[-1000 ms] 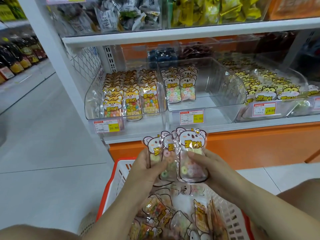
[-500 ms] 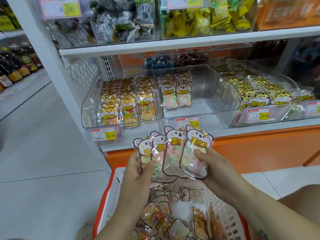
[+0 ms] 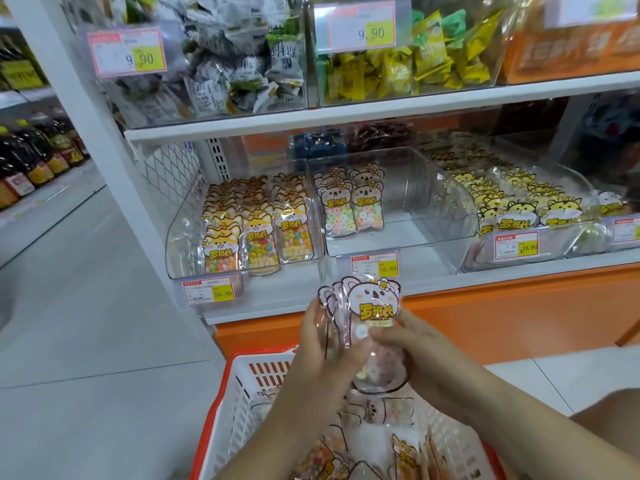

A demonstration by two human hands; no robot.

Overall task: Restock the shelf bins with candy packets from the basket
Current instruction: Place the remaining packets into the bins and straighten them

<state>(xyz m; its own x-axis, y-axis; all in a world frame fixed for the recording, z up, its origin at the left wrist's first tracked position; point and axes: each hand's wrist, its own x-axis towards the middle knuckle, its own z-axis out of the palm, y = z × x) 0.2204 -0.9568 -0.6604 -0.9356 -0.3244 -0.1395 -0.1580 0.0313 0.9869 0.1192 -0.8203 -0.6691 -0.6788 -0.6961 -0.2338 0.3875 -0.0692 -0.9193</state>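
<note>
Both hands hold a stack of clear koala-face candy packets point(image 3: 374, 306) upright above the red and white basket point(image 3: 239, 386). My left hand point(image 3: 323, 355) grips the stack's left side. Its lower right side is gripped by my right hand point(image 3: 412, 355). More candy packets point(image 3: 377, 441) lie loose in the basket. Straight ahead on the lower shelf, the middle clear bin point(image 3: 429, 206) holds two short rows of the same koala packets point(image 3: 353, 206) at its left. The rest of that bin's floor is bare.
The left bin point(image 3: 183, 244) is packed with fox-face packets point(image 3: 256, 223). The right bin point(image 3: 575, 188) holds yellow cat-face packets. An upper shelf point(image 3: 346, 116) overhangs the bins. An orange base panel point(image 3: 485, 313) runs below. Bottles line a shelf at far left.
The fanned-out packets have been squared into one neat stack between my hands. The view has tilted up, so the stack sits nearer the shelf edge.
</note>
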